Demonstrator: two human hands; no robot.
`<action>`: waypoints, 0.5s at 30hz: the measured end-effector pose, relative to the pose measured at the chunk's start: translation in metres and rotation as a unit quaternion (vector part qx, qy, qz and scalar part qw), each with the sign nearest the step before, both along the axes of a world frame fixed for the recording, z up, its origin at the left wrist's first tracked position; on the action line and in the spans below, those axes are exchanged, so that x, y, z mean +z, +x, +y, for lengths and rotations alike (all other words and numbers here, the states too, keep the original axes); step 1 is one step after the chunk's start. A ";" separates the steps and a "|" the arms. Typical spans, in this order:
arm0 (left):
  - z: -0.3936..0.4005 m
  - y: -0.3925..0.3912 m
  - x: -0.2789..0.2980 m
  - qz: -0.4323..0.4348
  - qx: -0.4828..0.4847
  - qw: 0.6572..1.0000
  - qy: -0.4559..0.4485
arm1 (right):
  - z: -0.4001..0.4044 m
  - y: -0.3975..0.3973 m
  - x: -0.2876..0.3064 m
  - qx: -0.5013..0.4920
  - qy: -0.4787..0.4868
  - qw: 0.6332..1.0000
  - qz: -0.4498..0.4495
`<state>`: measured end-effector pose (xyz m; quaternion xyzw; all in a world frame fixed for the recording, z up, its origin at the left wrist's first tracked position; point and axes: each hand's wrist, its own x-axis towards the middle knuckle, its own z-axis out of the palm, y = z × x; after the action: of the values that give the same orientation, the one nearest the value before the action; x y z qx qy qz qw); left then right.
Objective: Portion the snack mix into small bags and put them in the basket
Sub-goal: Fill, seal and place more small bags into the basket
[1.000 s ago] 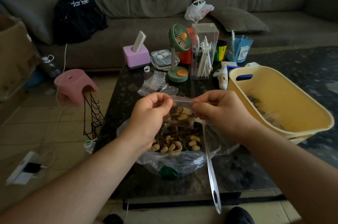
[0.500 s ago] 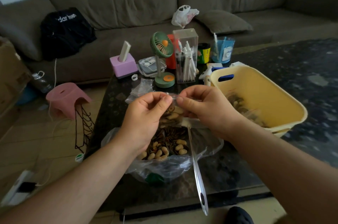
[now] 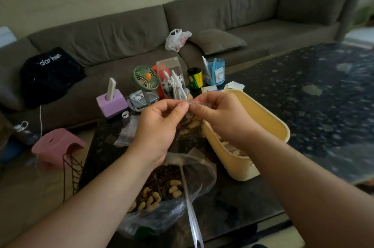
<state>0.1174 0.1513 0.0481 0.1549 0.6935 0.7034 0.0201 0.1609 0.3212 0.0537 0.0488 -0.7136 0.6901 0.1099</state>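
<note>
Behind the dark worktop point(image 3: 232, 203) runs a grey sofa point(image 3: 125, 33). At frame centre the left hand point(image 3: 159, 128) and right hand point(image 3: 222, 118) each pinch the top seal of a filled small bag point(image 3: 191, 124), above the big mix bag point(image 3: 162, 193). Judging by this, run the pinch along the whole seal, keeping it level, before moving right to the basket point(image 3: 269, 122).

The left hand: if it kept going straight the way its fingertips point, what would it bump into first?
Likely the right hand: the left hand points across the small bag both pinch, fingertips almost meeting.
</note>
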 end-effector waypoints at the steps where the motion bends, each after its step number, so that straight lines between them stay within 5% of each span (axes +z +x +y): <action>1: 0.006 -0.002 0.001 -0.008 -0.006 1.000 -0.005 | 0.005 0.000 0.000 -0.011 -0.002 1.000 0.000; 15: 0.053 -0.017 0.001 -0.050 -0.015 0.998 -0.035 | 0.075 -0.001 -0.001 -0.070 0.034 0.995 -0.068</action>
<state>0.1003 0.2044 0.0487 0.1291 0.7136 0.6848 0.0713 0.1599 0.3960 0.0525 -0.0440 -0.7444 0.6575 0.1075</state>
